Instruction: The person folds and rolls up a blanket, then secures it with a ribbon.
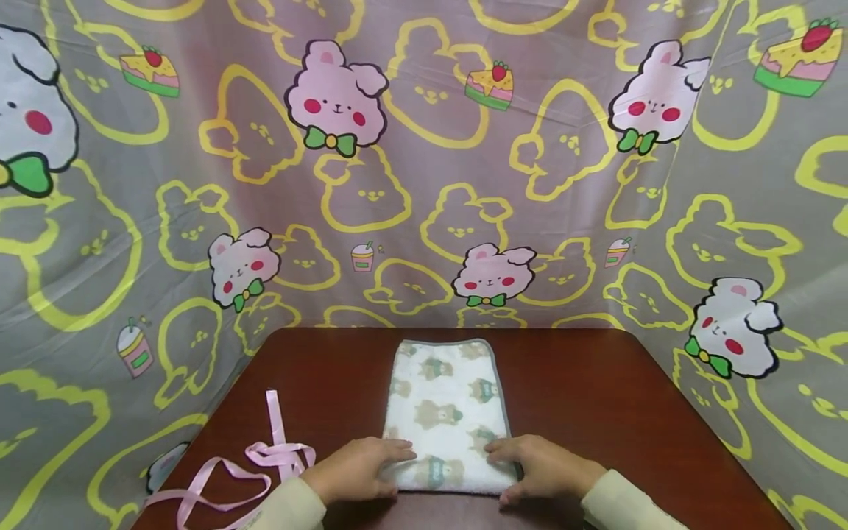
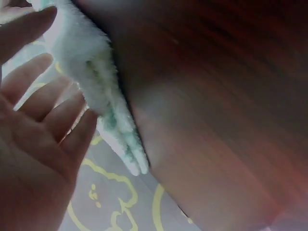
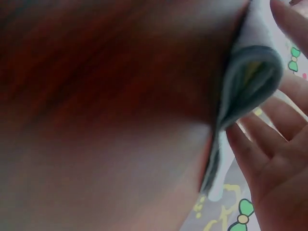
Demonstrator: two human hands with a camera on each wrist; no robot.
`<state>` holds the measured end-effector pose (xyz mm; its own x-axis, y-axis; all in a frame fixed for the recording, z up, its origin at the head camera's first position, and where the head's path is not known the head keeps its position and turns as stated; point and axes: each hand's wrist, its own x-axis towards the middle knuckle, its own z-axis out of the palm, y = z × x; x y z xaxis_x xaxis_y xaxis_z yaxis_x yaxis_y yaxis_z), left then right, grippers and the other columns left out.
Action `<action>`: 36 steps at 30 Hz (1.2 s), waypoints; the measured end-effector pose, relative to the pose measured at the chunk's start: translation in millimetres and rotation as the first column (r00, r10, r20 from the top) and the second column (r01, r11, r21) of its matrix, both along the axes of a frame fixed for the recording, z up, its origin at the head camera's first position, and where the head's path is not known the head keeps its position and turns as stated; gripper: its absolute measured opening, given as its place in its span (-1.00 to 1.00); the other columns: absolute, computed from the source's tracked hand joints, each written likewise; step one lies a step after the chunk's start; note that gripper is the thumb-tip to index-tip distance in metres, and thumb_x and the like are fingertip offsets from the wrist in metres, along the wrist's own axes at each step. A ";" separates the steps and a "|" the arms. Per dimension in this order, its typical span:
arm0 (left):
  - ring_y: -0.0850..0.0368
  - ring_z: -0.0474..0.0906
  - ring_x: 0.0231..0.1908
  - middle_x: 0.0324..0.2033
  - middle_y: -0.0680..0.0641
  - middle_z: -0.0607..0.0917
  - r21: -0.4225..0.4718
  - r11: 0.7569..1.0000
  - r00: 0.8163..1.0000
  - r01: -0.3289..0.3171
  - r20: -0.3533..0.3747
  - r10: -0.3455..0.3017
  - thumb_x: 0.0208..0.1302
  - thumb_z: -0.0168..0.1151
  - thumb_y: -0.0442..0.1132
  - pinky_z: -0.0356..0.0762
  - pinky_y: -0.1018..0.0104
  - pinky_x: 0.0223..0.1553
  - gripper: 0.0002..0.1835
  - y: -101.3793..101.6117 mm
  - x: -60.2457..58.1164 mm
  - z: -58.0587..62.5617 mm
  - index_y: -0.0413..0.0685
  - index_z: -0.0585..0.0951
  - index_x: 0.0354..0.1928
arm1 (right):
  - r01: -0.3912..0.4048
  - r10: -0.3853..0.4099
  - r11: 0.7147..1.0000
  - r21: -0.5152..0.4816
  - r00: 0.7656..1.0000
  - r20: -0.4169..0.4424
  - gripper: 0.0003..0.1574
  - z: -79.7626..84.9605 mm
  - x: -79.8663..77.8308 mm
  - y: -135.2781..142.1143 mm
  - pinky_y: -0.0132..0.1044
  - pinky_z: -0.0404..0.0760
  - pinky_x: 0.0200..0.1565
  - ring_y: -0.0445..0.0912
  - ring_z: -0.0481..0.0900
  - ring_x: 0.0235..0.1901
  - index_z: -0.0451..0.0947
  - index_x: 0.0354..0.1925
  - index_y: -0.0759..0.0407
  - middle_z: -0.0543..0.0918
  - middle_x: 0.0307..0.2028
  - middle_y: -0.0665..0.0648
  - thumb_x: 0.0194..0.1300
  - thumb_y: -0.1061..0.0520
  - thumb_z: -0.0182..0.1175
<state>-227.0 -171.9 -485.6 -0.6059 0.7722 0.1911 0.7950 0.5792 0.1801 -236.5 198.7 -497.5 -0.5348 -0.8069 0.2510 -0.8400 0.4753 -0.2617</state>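
A folded white towel (image 1: 440, 375) with brown bears and grey edging lies flat on the table, its long sides running away from me. My left hand (image 1: 364, 469) is at its near left side, fingertips over the cloth. On the opposite side, the fingers of my right hand (image 1: 546, 469) reach onto the near right part. In the left wrist view, the left hand (image 2: 43, 130) has extended fingers beside the towel's fluffy layered edge (image 2: 103, 91). The right wrist view has the right hand (image 3: 279, 154) with extended fingers by a rounded fold (image 3: 257, 86) that bulges up.
A loose, tangled pink ribbon (image 1: 228, 471) lies at the table's left front, close to my left sleeve (image 1: 291, 504). The reddish-brown table (image 1: 583, 397) has a patterned fabric curtain (image 1: 424, 184) behind it and along both sides.
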 end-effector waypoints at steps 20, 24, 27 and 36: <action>0.11 0.51 0.14 0.11 -0.05 0.62 -0.142 0.987 0.984 -0.078 -0.172 0.053 0.08 0.33 -0.22 0.51 0.15 0.03 -0.50 1.6 -0.1 -1.9 -0.11 0.61 0.13 | 0.018 0.007 0.993 0.118 0.978 -0.206 -0.45 -1.2 -4.5 -3.4 -0.14 0.55 0.02 -0.07 0.55 0.09 0.60 0.10 0.23 0.61 0.10 0.12 0.08 0.16 0.30; 0.14 0.58 0.02 0.03 -0.01 0.66 -0.119 0.991 0.975 -0.061 -0.220 0.033 -0.01 0.40 -0.19 0.56 0.20 -0.08 -0.54 1.8 -2.3 -2.7 -0.04 0.65 0.02 | 0.039 -0.035 0.998 0.039 0.996 -0.078 -0.56 -2.2 -9.9 -0.8 -0.16 0.58 -0.05 -0.17 0.59 0.00 0.61 0.10 0.17 0.65 0.04 0.04 0.23 0.16 0.22; 0.14 0.61 -0.06 -0.02 0.02 0.67 -0.112 0.992 0.962 -0.052 -0.274 0.019 -0.06 0.44 -0.13 0.57 0.20 -0.13 -0.57 4.3 -5.2 -4.8 0.00 0.66 -0.06 | 0.046 -0.046 0.999 0.002 0.999 -0.020 -0.61 -1.5 -11.6 1.2 -0.21 0.59 -0.11 -0.26 0.59 -0.08 0.61 0.09 0.09 0.66 -0.01 -0.06 0.30 0.12 0.19; 0.27 0.45 -0.55 -0.58 0.21 0.52 0.029 0.994 0.988 -0.106 -0.107 0.109 0.09 0.27 -0.24 0.41 0.27 -0.54 -0.86 4.2 -15.1 4.1 0.15 0.49 -0.46 | 0.038 -0.037 0.998 -0.041 0.999 0.028 -0.81 4.0 -14.1 4.1 -0.40 0.51 -0.30 -0.41 0.48 -0.35 0.62 -0.07 -0.10 0.61 -0.26 -0.30 0.37 0.04 0.17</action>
<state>-242.0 -167.7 -481.5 -0.6600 0.6985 0.2766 0.7440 0.6590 0.1109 -250.7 202.7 -493.5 -0.5718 -0.7750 0.2692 -0.8139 0.4948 -0.3044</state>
